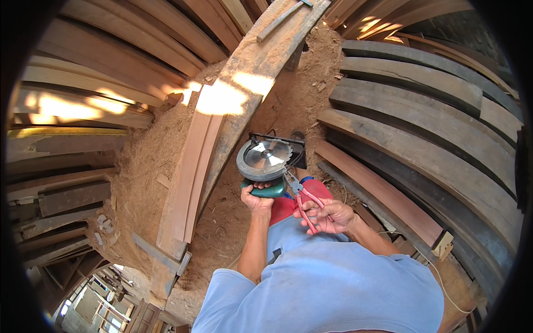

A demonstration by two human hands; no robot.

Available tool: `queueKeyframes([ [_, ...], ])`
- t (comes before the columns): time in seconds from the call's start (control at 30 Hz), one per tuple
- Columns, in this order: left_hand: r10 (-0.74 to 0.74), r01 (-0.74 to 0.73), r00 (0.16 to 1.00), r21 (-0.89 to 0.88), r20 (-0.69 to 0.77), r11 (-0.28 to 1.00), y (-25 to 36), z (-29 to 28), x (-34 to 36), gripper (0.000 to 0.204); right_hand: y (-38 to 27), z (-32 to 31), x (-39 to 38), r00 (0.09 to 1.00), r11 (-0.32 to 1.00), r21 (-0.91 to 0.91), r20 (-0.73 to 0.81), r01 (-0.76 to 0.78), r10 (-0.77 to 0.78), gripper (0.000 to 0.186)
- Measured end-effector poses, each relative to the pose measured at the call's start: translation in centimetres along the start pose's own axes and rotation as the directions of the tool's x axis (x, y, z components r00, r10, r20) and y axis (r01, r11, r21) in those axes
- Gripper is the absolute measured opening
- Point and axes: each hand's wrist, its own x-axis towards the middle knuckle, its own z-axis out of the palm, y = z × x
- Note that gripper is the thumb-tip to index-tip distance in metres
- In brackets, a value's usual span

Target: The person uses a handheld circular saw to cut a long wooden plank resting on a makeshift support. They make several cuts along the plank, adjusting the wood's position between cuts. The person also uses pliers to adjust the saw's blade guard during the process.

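A circular saw [268,155] with a green body and a bare toothed blade rests in front of me, tipped so the blade faces up. My left hand [258,198] is closed around its green handle [266,192]. In my right hand [333,216] are pliers [302,201] with red grips, their handles spread apart. The grey metal jaws of the pliers point up at the lower right edge of the saw, by the blade. Whether the jaws touch the saw I cannot tell.
A long plank bench [244,66] runs away on the left, with reddish boards [194,166] on it and a hammer [283,22] at its far end. Stacked timber stands left [72,183] and right [422,105]. Sawdust [144,161] covers the floor.
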Motion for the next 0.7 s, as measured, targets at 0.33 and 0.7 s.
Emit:
queueKeyframes([
  [0.33, -0.015, 0.018, 1.000, 0.115, -0.028, 0.993, 0.5, 0.2, -0.5, 0.015, 0.1, 0.2, -0.8, 0.992, 0.993, -0.105, -0.122, -0.055, 0.042, 0.013],
  [0.7, -0.081, 0.081, 0.997, 0.112, -0.005, 0.990, -1.1, 2.4, -2.7, 0.014, -0.5, 3.1, -2.4, 0.847, 0.668, -0.690, -0.505, -0.279, -0.168, 0.025],
])
